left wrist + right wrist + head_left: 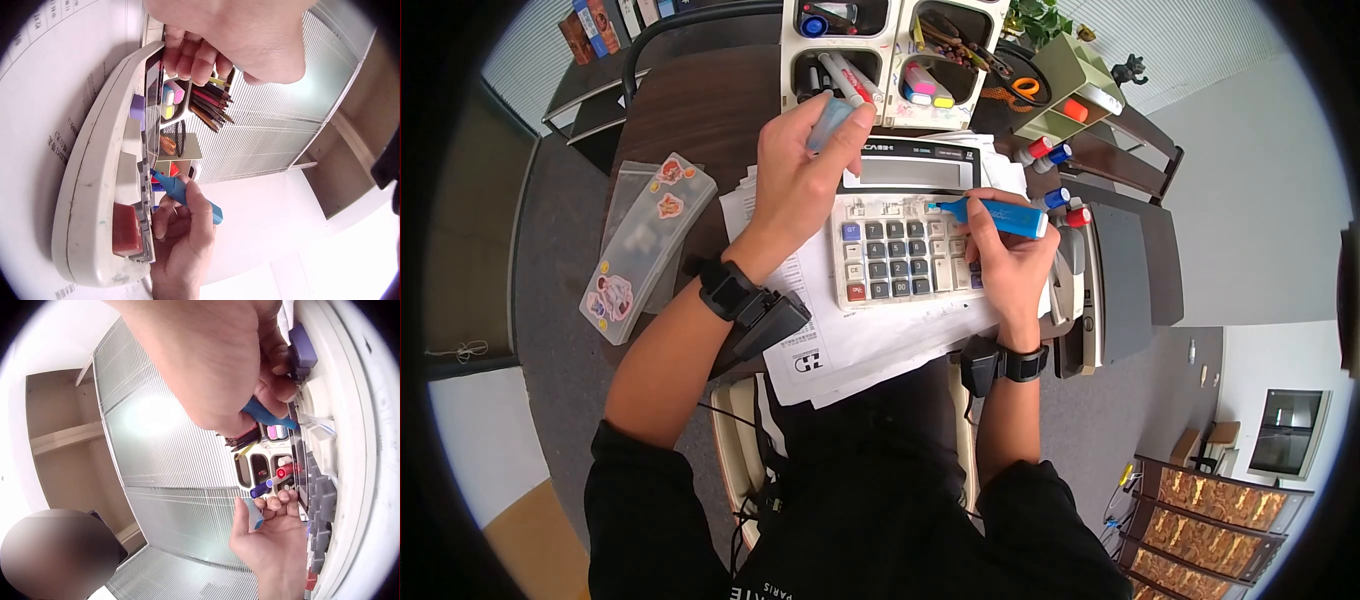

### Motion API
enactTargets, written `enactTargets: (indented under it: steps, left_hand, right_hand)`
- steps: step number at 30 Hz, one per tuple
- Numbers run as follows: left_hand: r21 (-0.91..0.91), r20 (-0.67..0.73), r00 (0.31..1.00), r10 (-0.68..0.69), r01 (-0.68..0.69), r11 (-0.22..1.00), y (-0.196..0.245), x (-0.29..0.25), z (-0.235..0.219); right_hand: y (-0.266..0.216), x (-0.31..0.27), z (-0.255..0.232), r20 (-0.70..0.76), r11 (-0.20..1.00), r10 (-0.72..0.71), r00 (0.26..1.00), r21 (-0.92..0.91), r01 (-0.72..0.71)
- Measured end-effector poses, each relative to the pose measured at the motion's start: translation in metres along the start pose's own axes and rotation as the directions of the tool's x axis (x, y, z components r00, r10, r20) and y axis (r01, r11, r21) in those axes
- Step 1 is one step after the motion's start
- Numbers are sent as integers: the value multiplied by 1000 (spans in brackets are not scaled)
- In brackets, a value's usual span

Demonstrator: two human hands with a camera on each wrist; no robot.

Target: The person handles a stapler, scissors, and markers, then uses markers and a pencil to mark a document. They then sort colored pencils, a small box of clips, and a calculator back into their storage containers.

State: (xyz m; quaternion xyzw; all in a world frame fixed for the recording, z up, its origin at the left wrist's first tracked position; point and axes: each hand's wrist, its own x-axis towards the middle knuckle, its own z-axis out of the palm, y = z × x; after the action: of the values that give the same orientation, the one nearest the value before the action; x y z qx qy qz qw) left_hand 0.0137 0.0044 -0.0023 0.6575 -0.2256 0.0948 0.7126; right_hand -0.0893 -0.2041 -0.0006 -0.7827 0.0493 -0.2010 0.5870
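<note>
A large calculator (900, 240) lies on a stack of papers (830, 330). My right hand (1012, 260) pinches a blue highlighter (1005, 216), its tip at the keys just below the display's right side. The same highlighter (178, 189) shows in the left wrist view, tip down at the key rows. My left hand (800, 180) is over the calculator's upper left corner and holds a pale blue cap (830, 125) between thumb and fingers; the right wrist view shows the cap (255, 514) with its hollow end visible.
Behind the calculator stands a white pen organizer (890, 75) with markers and pencils. A sticker-covered clear case (648, 245) lies at the left. Red and blue markers (1052, 198), a grey device (1120, 270) and a green holder (1065, 95) are at the right.
</note>
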Motion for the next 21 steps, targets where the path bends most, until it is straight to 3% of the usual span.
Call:
enactTargets:
  steps: [5,12,14,21]
  left_hand:
    - [50,52,997,-52,50,997,4,-1,-2]
    - [-13,-6,1000,-8,8,1000,0,0,0]
    - [-8,-5,1000,-14,14,1000,0,0,0]
    - [3,-6,1000,-4,4,1000,1,0,0]
  right_hand:
    - [-4,-1,2,-35,999,24,999,47,-22]
    - [-2,-2,0,-32,998,33,999,55,-32]
    - [3,-1,-2,-25,999,-9,1000,-45,8]
    - [-1,-3,0,8,999,-10,1000,-47,10]
